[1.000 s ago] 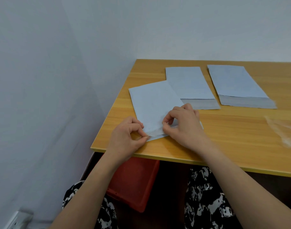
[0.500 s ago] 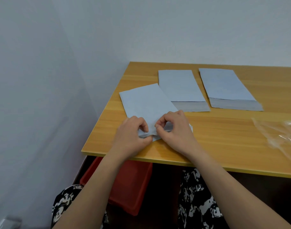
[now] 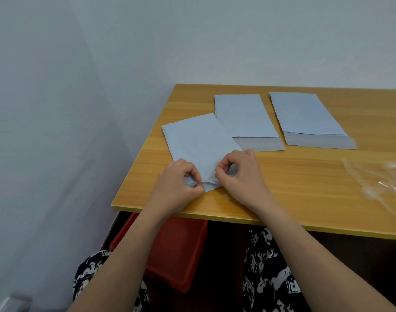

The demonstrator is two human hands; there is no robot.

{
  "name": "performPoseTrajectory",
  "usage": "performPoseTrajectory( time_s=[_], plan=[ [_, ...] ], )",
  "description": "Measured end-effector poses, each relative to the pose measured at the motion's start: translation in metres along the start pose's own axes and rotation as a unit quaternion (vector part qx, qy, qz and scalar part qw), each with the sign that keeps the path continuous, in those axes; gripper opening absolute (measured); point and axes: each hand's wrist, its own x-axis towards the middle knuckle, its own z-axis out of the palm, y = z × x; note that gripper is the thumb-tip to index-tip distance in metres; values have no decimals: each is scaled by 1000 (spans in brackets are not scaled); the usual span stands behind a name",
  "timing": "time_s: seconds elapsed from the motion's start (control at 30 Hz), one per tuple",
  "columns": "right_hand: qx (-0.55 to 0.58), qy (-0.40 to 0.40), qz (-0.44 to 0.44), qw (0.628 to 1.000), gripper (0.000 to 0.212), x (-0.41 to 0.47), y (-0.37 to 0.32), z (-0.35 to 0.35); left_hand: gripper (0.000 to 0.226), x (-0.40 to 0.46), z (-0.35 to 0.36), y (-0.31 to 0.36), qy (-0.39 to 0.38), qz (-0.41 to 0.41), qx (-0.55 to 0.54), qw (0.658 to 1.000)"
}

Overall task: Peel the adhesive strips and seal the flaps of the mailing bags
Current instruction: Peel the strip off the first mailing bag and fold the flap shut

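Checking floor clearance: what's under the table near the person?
Under the table a red bin shows below the near left edge, partly hidden by the left forearm. Patterned clothing sits beside it. Further back is dark; the tabletop covers the rest.

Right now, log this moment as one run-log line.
step: peel strip | left hand: pinching flap edge of nearest mailing bag | right hand: pinching same edge | other two bags: flaps open | table
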Motion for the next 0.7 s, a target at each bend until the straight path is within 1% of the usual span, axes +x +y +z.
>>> performPoseTrajectory(
  time_s=[0.33, 0.7],
  plan=[
    [39, 54, 67, 996, 10, 1, 4, -5, 18, 0, 1, 0, -8, -20, 0, 1000],
    [122, 161, 124, 971, 10, 4, 13, -9, 17, 1, 2, -1, -12, -31, -3, 999]
  ],
)
